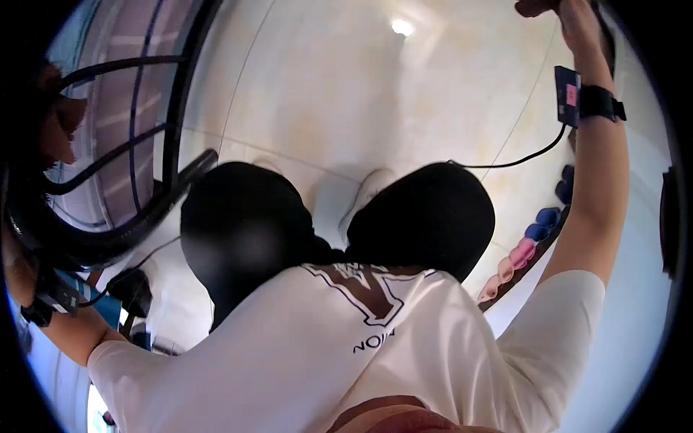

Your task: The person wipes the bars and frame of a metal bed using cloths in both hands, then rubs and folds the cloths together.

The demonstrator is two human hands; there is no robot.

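At the far left, my left hand (19,270) reaches up beside a curved black metal frame (101,245). Its fingers are lost in the dark edge and behind the frame, so any grip is hidden. A brown, shadowed shape (63,123) shows beyond the black tube; I cannot make out what it is. My right hand (570,20) is stretched forward at the top right, cut off by the picture's edge. Something dark brown (534,7) lies at its fingers, either shaded fingers or an object. Both wrists carry a strap with a small black box (568,96) and a cable.
Pale floor tiles (317,79) spread ahead of my bent black-trousered knees (426,216). Pink and blue slippers (521,252) line the right side near a pale wall (642,238). Behind the frame's bars hangs a greyish-purple surface (119,144). A dark object (132,292) stands low at left.
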